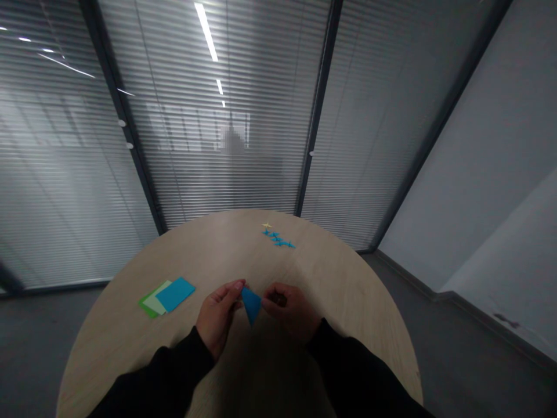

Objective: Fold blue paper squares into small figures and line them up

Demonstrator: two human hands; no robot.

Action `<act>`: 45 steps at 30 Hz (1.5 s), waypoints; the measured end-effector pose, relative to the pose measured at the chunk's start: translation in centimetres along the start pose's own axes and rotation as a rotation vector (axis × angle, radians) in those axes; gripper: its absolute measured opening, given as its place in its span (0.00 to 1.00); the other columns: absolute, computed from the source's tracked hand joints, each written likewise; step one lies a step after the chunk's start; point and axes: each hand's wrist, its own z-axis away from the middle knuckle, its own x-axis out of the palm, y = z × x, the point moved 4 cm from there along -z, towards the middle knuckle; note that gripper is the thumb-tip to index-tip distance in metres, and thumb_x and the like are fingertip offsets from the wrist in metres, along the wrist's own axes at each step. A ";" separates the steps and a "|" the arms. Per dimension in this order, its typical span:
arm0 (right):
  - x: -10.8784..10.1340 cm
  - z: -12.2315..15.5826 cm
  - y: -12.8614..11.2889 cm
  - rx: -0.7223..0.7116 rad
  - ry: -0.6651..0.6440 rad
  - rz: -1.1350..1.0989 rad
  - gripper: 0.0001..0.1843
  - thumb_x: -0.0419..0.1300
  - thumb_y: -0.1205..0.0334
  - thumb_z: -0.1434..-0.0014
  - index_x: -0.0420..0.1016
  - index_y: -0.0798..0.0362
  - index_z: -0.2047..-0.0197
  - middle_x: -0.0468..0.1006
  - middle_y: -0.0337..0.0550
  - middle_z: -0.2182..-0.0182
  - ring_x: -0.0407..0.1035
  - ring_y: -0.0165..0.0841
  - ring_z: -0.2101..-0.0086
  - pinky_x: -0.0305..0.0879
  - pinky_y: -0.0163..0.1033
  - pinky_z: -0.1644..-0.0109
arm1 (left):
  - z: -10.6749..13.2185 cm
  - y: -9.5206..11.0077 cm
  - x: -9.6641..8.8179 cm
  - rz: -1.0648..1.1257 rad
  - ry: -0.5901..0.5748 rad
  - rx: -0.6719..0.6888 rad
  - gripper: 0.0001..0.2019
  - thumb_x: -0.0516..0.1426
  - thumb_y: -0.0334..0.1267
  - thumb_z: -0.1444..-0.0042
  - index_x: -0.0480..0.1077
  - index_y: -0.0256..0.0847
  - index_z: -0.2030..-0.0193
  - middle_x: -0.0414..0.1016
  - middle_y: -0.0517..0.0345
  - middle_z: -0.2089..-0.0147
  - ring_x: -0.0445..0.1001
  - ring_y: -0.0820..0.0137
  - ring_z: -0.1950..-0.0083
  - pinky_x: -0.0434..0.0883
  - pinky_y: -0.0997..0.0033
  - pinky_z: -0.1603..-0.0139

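A blue sheet of paper (251,304), folded into a triangle with one point downward, is held up between my hands above the table. My left hand (219,312) pinches its upper left corner between thumb and fingers. At its right corner, the fingertips of my right hand (290,307) are closed on the edge. Beyond my hands lies a cluster of small blue folded paper figures (277,239), with a yellow folded figure (267,225) at its far end.
The round wooden table (348,278) fills the lower middle. On its left, blue paper sheets (176,294) overlap pale green paper (155,299) and brighter green paper (147,307). Glass panels with blinds (230,180) stand behind the table, and a white wall (491,191) is at the right.
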 end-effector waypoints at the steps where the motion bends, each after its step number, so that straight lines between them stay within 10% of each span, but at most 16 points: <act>1: 0.0 0.0 0.0 0.005 0.001 -0.003 0.08 0.63 0.58 0.45 0.74 0.54 0.69 0.72 0.36 0.76 0.63 0.28 0.76 0.57 0.34 0.72 | 0.0 0.0 0.0 -0.009 0.003 0.010 0.19 0.71 0.47 0.56 0.80 0.35 0.61 0.80 0.56 0.66 0.74 0.73 0.69 0.69 0.74 0.65; 23: 2.3 0.2 0.2 0.043 0.148 -0.169 0.11 0.62 0.55 0.46 0.70 0.54 0.70 0.64 0.33 0.78 0.58 0.27 0.76 0.53 0.33 0.72 | 0.4 2.0 1.4 -0.829 -0.002 0.473 0.21 0.49 0.54 0.34 0.69 0.41 0.69 0.67 0.62 0.74 0.67 0.67 0.70 0.63 0.69 0.68; 45: 2.8 0.4 0.2 0.118 0.149 -0.181 0.10 0.60 0.55 0.45 0.70 0.53 0.71 0.64 0.34 0.80 0.58 0.28 0.76 0.55 0.34 0.73 | 0.2 2.5 1.8 -0.992 -0.021 0.549 0.18 0.47 0.49 0.32 0.64 0.43 0.70 0.63 0.64 0.77 0.65 0.68 0.74 0.56 0.69 0.71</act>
